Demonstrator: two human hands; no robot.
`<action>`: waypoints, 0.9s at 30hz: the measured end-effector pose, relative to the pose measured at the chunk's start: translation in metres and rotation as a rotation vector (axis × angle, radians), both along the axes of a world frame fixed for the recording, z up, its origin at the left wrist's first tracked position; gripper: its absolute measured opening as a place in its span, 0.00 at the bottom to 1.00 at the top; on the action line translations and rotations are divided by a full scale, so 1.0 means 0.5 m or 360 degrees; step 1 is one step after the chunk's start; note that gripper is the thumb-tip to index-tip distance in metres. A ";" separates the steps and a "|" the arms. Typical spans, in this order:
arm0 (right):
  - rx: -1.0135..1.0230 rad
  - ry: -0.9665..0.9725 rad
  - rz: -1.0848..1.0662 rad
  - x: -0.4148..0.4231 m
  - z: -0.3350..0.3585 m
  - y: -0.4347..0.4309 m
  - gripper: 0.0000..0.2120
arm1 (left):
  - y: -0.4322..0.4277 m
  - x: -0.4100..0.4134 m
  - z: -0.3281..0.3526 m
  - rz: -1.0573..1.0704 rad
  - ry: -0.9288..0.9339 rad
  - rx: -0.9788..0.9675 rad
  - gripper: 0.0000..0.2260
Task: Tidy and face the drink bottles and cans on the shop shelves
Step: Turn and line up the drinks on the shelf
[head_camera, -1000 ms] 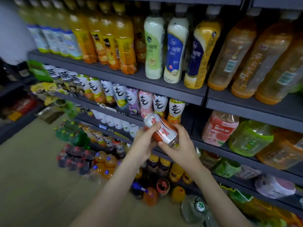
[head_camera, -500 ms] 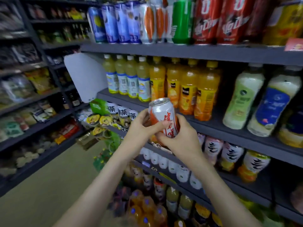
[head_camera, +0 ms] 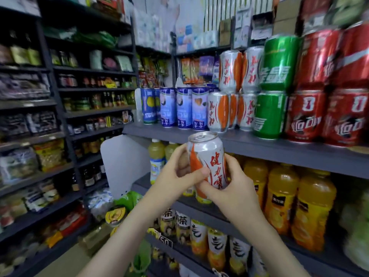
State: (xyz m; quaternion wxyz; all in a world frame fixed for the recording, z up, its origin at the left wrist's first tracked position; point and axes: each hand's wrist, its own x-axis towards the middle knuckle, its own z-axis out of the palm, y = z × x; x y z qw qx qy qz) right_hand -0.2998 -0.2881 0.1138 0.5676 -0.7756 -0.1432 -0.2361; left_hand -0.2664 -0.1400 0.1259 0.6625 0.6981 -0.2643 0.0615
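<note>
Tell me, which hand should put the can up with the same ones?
Probably the right hand. It grips the can low down, and the matching cans stand up to the right on the shelf. The left hand holds the can's other side.

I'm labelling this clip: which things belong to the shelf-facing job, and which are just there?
Job: orange-and-white can, held by left hand and right hand; matching cans on the shelf above; orange juice bottles.
Just there: snack packets at left; white panel.
</note>
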 end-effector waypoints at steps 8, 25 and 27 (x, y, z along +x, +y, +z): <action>-0.0205 -0.0273 0.0029 0.081 0.094 -0.015 0.30 | 0.012 0.081 0.091 -0.0024 -0.0373 -0.0188 0.36; -0.0386 -0.0494 -0.1033 0.161 0.212 -0.051 0.35 | -0.074 0.259 0.141 0.0263 -0.1064 0.0668 0.26; -0.0437 -0.0471 -0.1101 0.177 0.212 -0.052 0.36 | -0.082 0.270 0.137 0.0341 -0.1167 0.0701 0.26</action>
